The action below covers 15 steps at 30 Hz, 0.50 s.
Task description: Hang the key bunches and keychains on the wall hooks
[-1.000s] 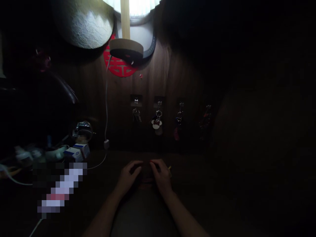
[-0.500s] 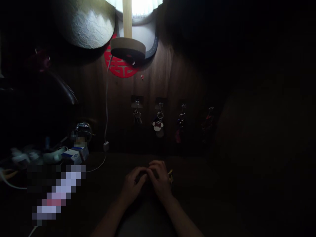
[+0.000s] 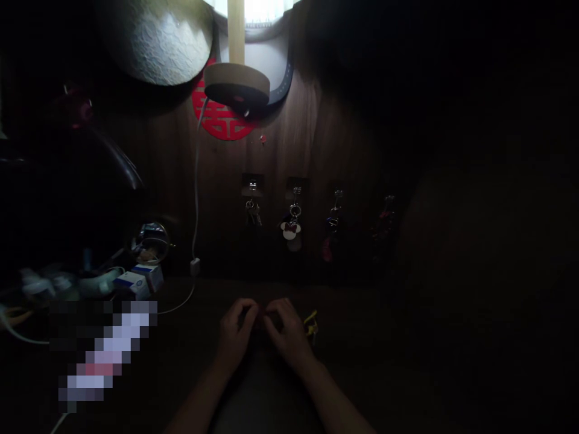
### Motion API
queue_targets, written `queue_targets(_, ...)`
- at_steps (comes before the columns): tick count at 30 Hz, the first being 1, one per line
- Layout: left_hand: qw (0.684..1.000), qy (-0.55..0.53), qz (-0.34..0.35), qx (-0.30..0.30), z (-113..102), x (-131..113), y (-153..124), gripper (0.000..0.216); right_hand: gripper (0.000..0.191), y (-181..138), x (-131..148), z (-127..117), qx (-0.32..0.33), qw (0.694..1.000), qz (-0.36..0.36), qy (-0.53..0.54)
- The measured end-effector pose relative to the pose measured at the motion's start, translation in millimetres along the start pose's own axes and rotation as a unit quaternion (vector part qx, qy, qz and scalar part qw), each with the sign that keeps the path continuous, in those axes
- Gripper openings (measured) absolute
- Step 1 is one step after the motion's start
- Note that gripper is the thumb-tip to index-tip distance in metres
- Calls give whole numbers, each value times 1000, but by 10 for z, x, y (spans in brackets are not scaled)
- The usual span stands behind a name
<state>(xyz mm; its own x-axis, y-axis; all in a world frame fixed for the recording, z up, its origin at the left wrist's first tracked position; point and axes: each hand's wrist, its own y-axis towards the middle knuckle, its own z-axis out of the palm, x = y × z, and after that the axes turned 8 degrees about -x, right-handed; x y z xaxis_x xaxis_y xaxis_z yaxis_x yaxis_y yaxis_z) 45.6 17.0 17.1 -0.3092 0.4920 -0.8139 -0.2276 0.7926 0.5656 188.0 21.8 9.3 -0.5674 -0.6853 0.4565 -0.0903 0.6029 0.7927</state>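
Note:
My left hand (image 3: 236, 336) and my right hand (image 3: 286, 336) rest low over a dark tabletop (image 3: 362, 319), fingers curled and tips nearly meeting. The poor light hides whatever lies between them, so I cannot tell if they hold anything small. A small yellow object (image 3: 310, 323), perhaps a twisted wire or tie, lies just beyond my right hand. It appears apart from the fingers.
Behind the desk, a wood-panel wall carries several hooks with key rings, including a mouse-shaped charm (image 3: 290, 230). A lamp base (image 3: 236, 83) sits above. At left are a white cable (image 3: 196, 199), small boxes (image 3: 138, 281), a round mirror (image 3: 152, 243) and a pixelated long object (image 3: 106, 352).
My hands, overlapping half a second ago, have drawn slightly apart, with the fingertips still close. The yellow object now shows more clearly beside my right hand.

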Motion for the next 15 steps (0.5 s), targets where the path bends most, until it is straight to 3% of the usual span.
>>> queue_targets(4,1000,5,-12,-25,-26,-5,16,22,7,-7,-10,7,2,1000,9,13)
queue_targets(8,999,7,-24,-27,-14,27,23,22,8,28,-7,-15,-52,996,43,63)
queue_targets(15,997,-8,19,68,49,65,4,20,9,216,98,-85,-113,981,105,121)
